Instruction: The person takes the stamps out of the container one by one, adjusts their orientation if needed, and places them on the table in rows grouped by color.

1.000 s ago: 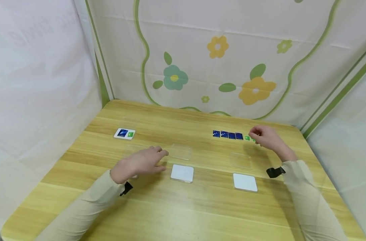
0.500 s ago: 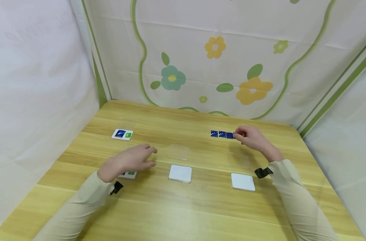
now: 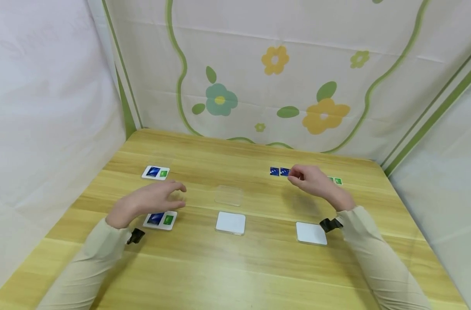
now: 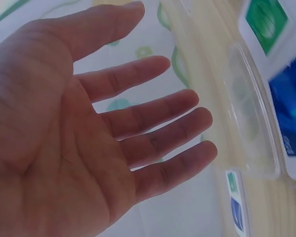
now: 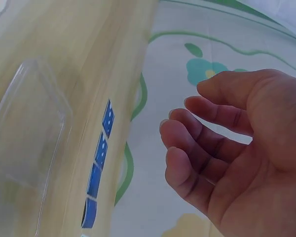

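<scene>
My left hand (image 3: 148, 200) hovers, fingers spread and nothing in them, above the left side of the table. Just below it lies a white card (image 3: 172, 215) bearing a blue picture and a green one; the hand covers part of it. In the left wrist view a clear plastic cover (image 4: 251, 118) lies beside that card. My right hand (image 3: 314, 184) is over the row of small blue pieces (image 3: 274, 171), its fingers loosely bent. The right wrist view shows several blue pieces (image 5: 101, 150) in line and nothing between the fingers. Small green pieces (image 3: 338, 181) show past the hand.
Another blue-and-green card (image 3: 155, 172) lies farther back on the left. Two plain white cards, one central (image 3: 230, 223) and one to the right (image 3: 311, 233), lie nearer the front. A clear cover (image 3: 228, 196) sits behind the central one. Fabric walls (image 3: 235, 64) enclose the table.
My right hand has moved left along the row, off the green pieces and over the blue ones. My left hand has drawn left, uncovering more of the near card.
</scene>
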{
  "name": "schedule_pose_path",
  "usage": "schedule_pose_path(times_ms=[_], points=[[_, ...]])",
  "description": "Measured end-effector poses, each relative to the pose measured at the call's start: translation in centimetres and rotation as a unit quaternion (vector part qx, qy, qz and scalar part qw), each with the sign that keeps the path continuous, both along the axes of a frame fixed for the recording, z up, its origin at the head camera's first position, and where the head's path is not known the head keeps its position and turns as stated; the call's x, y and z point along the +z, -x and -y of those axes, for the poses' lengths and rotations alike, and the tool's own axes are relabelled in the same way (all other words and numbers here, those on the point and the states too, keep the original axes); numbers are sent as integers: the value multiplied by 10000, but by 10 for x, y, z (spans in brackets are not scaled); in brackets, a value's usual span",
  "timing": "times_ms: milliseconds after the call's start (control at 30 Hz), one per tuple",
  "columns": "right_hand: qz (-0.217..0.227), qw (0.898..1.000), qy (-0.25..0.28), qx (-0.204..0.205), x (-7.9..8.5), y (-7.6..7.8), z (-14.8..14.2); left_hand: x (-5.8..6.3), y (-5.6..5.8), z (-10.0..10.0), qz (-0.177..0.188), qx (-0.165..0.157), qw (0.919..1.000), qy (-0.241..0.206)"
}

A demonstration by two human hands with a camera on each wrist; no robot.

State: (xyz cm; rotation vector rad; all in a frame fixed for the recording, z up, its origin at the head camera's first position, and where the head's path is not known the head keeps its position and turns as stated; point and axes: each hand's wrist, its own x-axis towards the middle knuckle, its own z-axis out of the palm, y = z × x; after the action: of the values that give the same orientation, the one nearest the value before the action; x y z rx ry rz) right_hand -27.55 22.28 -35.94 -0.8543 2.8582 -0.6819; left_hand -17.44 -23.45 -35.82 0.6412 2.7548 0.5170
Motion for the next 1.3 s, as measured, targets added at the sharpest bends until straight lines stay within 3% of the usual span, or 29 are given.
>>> schedule_pose_path(times_ms=[267,767,1033,1300], points=[[-34,9995,79,316,5,-9,25,-5,-3,18,-46,-15,9999,-128],[7,9940,68,1095,-7,-22,74,-16,-17,54,-246,5,9996,-161],[180,9898,47,1414,-7,-30,103,-13,-28,62,153,289,9990,-312],[49,9846,-282,1723,-6,-38,131,-12,-29,63,453,212,9986,-149]])
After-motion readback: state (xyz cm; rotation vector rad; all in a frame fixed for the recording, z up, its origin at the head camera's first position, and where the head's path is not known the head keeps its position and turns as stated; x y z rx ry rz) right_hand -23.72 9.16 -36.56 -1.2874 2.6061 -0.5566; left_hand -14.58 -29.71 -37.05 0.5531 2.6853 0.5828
